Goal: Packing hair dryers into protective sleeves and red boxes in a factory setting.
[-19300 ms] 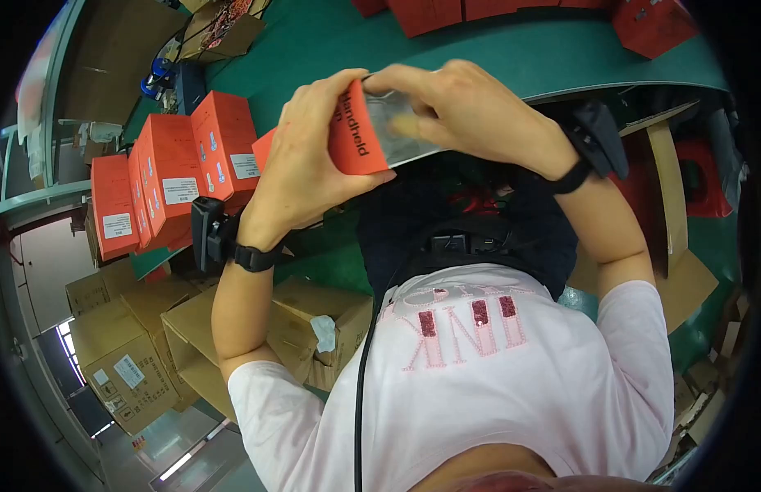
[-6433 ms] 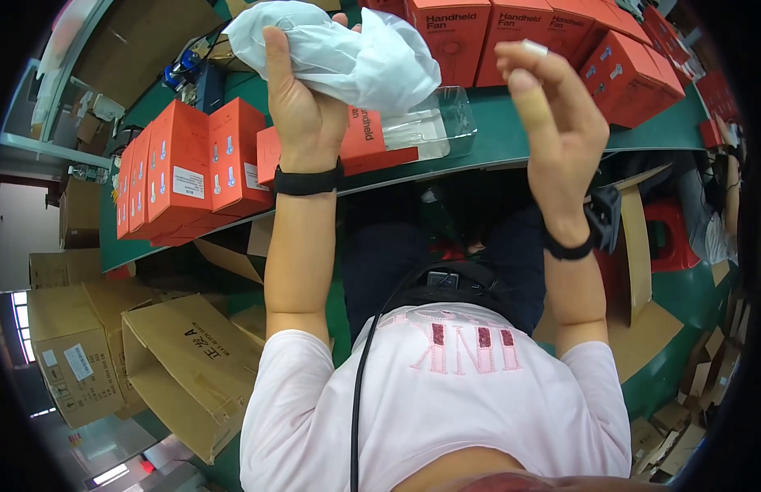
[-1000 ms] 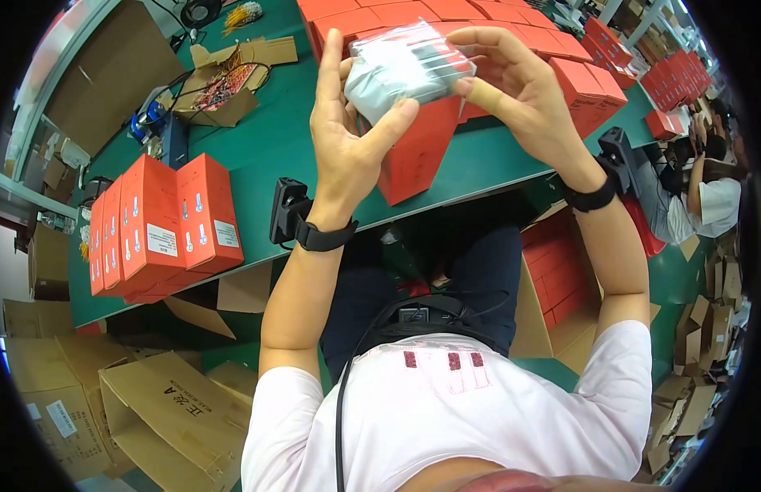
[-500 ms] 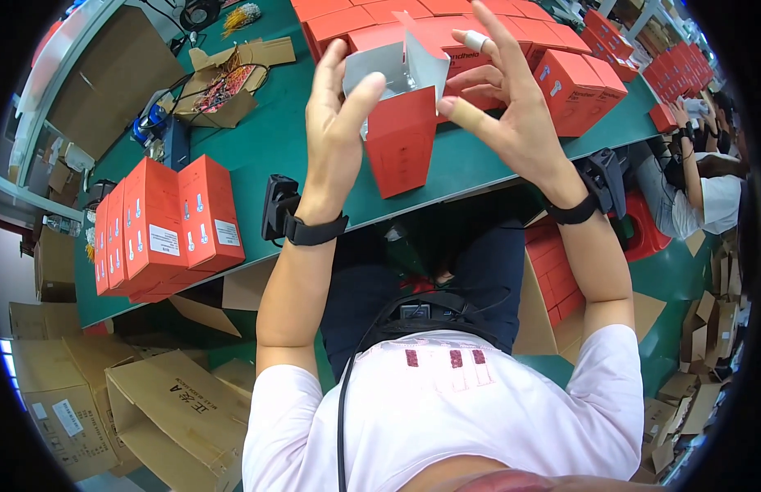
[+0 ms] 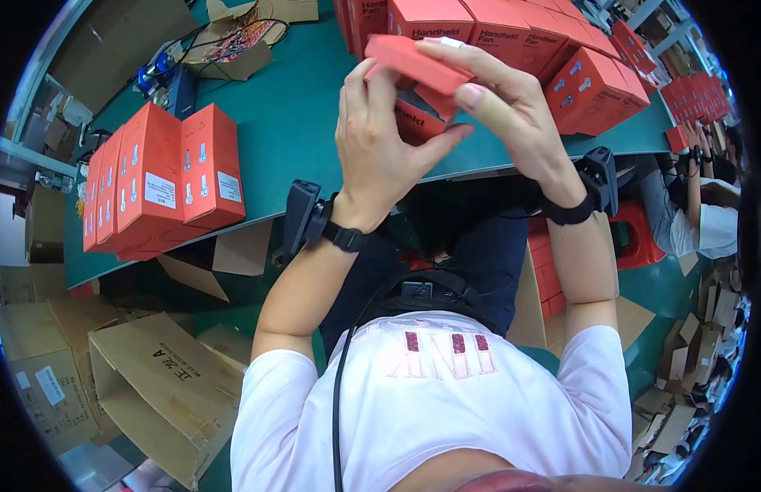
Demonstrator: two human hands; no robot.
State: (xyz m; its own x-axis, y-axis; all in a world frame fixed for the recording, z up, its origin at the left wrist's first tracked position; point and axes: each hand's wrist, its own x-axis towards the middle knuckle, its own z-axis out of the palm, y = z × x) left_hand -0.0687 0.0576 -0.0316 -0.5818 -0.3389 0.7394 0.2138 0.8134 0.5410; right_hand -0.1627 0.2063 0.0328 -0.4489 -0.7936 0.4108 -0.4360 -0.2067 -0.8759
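A red cardboard fan box [image 5: 420, 64] is up between my hands over the table's front edge, its lid panel facing me and a gap showing beneath it. My left hand [image 5: 374, 148] wraps round the box's left side, with the thumb below. From the right, my right hand [image 5: 511, 111] grips the lid's edge between thumb and fingers; one finger wears a white band. Inside the box nothing can be made out. Just behind stand rows of closed red boxes [image 5: 499, 33], and a pair of red boxes [image 5: 594, 94] is right of my right hand.
On the green table [image 5: 290, 139], several red boxes [image 5: 155, 180] stand at the left. An open carton of small coloured parts [image 5: 233, 53] lies farther back. Empty cartons [image 5: 171, 385] sit on the floor at left. Beyond a red stool [image 5: 639, 238], a person [image 5: 713, 201] works at right.
The box stood open at the top with both hands spread beside it. Now both hands hold it, it is lifted and tilted, and the lid is folded over. The view has shifted slightly.
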